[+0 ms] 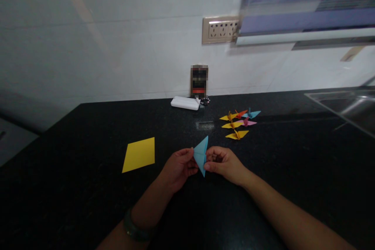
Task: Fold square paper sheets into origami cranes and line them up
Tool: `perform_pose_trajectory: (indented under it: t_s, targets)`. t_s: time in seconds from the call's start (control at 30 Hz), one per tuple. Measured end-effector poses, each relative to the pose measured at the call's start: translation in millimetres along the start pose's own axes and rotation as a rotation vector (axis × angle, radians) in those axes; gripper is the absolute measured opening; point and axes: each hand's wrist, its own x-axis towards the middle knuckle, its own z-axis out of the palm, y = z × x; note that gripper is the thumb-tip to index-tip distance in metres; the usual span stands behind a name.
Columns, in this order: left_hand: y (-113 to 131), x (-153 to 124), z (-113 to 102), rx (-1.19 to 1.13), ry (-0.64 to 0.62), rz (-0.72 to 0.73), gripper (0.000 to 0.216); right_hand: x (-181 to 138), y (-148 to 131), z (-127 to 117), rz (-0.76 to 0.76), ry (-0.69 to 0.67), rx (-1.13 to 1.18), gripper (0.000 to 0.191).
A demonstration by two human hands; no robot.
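A folded blue paper (200, 154), pointed at top and bottom, is held upright above the black counter (73, 187). My left hand (179, 167) pinches its left edge and my right hand (224, 164) pinches its right edge; both are closed on it. A flat yellow paper square (139, 154) lies on the counter to the left of my left hand. Several finished paper cranes (238, 123) in yellow, orange, pink and blue sit in a cluster beyond my right hand.
A white flat box (185, 102) and a small dark upright object (199, 82) stand at the back by the wall. A wall socket strip (220, 29) is above them. A steel sink (348, 105) is at the right. A watch band circles my left wrist (135, 229).
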Motion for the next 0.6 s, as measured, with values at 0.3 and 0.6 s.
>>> perform_pose_trajectory:
  t_s: [0.3, 0.6]
  targets:
    - [1.3, 2.4, -2.3, -0.021, 0.049, 0.011, 0.015, 0.3, 0.2, -1.2, 0.022, -0.005, -0.046, 0.018]
    - [-1.0, -4.0, 6.6, 0.269, 0.057, 0.106, 0.019, 5.8, -1.2, -1.3, 0.028, 0.179, -0.098, 0.009]
